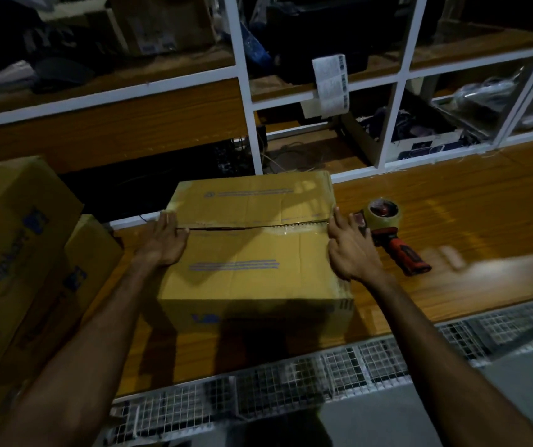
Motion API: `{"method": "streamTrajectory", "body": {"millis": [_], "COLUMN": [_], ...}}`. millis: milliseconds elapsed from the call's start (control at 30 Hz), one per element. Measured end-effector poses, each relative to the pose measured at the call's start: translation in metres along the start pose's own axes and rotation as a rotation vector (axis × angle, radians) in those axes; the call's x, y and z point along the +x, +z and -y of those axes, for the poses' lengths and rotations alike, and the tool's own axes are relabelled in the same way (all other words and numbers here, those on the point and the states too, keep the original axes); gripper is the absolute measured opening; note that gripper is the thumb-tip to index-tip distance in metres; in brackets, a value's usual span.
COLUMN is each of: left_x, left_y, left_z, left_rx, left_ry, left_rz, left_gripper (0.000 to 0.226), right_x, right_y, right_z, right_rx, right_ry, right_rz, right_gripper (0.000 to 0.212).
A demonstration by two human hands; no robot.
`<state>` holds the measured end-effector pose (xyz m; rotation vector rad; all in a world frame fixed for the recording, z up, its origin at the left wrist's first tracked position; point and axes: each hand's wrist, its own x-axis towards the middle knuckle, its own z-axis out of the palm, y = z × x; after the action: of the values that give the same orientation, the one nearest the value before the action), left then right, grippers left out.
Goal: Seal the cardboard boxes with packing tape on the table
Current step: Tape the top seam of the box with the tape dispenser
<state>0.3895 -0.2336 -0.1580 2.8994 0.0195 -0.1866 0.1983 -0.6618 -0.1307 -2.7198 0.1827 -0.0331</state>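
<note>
A yellow-brown cardboard box [252, 253] sits in the middle of the wooden table [452, 221]. Its top flaps are folded down, and clear tape covers only the right part of the centre seam. My left hand [165, 241] lies flat on the box's left edge, fingers spread at the seam's end. My right hand [349, 250] presses against the box's right edge by the taped end of the seam. A red-handled tape dispenser [387, 233] with a roll of brown tape lies on the table just right of my right hand. Neither hand holds it.
Two more cardboard boxes with blue print [10, 253] are stacked at the left. A white-framed shelf unit [242, 75] with bags, boxes and a hanging paper label stands behind the table. A wire mesh panel [291, 388] runs along the table's near edge.
</note>
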Motion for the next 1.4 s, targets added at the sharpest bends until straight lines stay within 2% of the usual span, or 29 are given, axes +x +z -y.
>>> {"method": "streamTrajectory", "body": {"millis": [33, 100, 233, 400, 567, 733, 867, 1000, 1267, 1400], "left_x": [-0.001, -0.021, -0.016, -0.059, -0.078, -0.065, -0.057, -0.05, -0.046, -0.049], "left_y": [-0.001, -0.011, -0.007, -0.016, -0.005, -0.01, -0.007, 0.0, 0.004, 0.002], "left_z": [0.004, -0.004, 0.009, 0.001, 0.006, 0.018, 0.019, 0.021, 0.024, 0.022], "left_rx": [-0.094, -0.199, -0.354, -0.434, -0.514, -0.587, -0.591, -0.616, -0.535, -0.543], "left_ry": [-0.033, -0.006, 0.038, -0.063, -0.124, -0.092, -0.102, -0.138, -0.032, -0.049], "left_rz": [-0.015, -0.07, -0.184, -0.187, -0.183, -0.117, -0.085, -0.059, -0.036, -0.065], "left_gripper": [0.101, 0.094, 0.051, 0.04, 0.032, 0.052, 0.051, 0.054, 0.052, 0.057], "right_x": [0.003, 0.005, 0.004, 0.011, 0.018, 0.022, 0.018, 0.017, 0.008, 0.007], "right_y": [-0.001, 0.001, 0.018, 0.059, 0.107, 0.123, 0.112, 0.088, 0.014, 0.009], "right_z": [0.006, 0.021, 0.064, 0.149, 0.257, 0.31, 0.287, 0.225, 0.078, 0.077], "right_rx": [-0.109, -0.272, -0.29, -0.193, -0.141, -0.023, -0.073, -0.171, -0.387, -0.434], "right_ry": [0.012, 0.051, 0.228, 0.157, -0.039, -0.218, -0.299, -0.215, 0.163, 0.43], "right_rz": [-0.013, -0.028, -0.022, 0.044, 0.156, 0.168, 0.186, 0.193, 0.1, 0.05], "right_gripper": [0.062, 0.065, 0.094, 0.105, 0.095, 0.076, 0.074, 0.079, 0.09, 0.105]}}
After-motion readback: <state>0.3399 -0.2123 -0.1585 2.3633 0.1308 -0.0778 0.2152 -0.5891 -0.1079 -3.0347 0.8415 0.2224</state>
